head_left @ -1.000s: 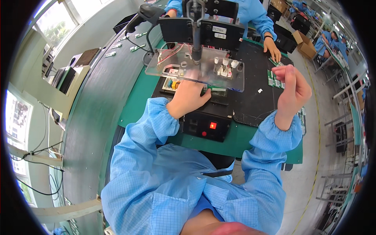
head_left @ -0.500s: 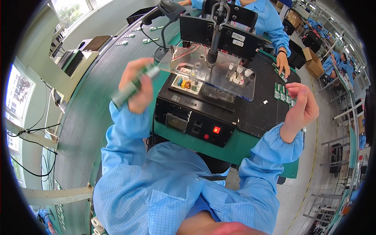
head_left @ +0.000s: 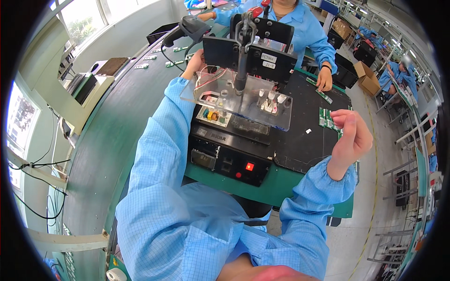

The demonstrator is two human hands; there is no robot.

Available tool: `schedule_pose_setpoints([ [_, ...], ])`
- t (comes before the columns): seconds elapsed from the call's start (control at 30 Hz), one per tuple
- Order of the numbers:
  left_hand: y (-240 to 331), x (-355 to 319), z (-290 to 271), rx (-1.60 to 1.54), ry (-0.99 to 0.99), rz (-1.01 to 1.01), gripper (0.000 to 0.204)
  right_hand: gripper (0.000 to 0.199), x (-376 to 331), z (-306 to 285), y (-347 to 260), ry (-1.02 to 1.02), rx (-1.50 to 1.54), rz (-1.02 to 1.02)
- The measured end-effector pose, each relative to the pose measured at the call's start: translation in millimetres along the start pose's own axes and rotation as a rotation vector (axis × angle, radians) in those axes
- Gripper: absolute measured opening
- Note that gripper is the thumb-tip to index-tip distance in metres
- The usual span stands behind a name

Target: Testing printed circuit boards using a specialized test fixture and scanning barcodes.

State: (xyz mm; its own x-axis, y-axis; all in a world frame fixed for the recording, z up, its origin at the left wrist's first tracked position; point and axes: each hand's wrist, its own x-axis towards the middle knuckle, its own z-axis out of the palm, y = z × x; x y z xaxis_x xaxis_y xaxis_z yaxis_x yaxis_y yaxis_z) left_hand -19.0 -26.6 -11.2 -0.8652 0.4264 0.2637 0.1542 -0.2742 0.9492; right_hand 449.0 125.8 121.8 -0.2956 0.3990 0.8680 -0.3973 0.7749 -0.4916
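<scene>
My left hand reaches up beside the left edge of a black upright panel. Its fingers are mostly hidden there, and whether they hold the circuit board is not visible. Below is a test fixture with a clear plastic plate, a vertical clamp rod and a circuit board with yellow and orange parts. My right hand hovers, fingers loosely bent and slightly apart, with nothing seen in them. Beside its fingertips lie several small green circuit boards on the black mat.
A handheld scanner on a stand rises at the back left. The fixture's black base has a lit red switch. Across the table a co-worker's hand touches a green board strip. More boards lie on the left-hand green surface.
My left hand has gone from left of the fixture, with a green-and-white circuit board in it, up and forward beside the black panel. My right hand keeps nearly the same pose; the view has shifted slightly.
</scene>
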Motion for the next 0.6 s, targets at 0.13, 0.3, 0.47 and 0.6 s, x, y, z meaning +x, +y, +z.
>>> schedule_pose_setpoints([
  [0.13, 11.5, -0.6, -0.4, -0.486, -0.014, -0.112, 0.030, 0.025, 2.4, -1.9, 0.6, -0.082, -0.023, 0.023],
  [0.3, 13.8, -10.3, -14.6, -0.341, -0.018, -0.168, 0.030, 0.024, 3.6, 3.1, 1.4, -0.158, -0.046, 0.064],
  [0.47, 10.7, -3.5, -5.4, -0.247, -0.035, -0.266, 0.040, 0.024, 3.6, 7.8, -0.6, -0.189, -0.048, 0.046],
  [0.6, 13.1, -1.9, 4.2, -0.432, 0.004, -0.195, 0.036, 0.023, 3.7, 9.2, -0.4, -0.215, -0.075, 0.044],
])
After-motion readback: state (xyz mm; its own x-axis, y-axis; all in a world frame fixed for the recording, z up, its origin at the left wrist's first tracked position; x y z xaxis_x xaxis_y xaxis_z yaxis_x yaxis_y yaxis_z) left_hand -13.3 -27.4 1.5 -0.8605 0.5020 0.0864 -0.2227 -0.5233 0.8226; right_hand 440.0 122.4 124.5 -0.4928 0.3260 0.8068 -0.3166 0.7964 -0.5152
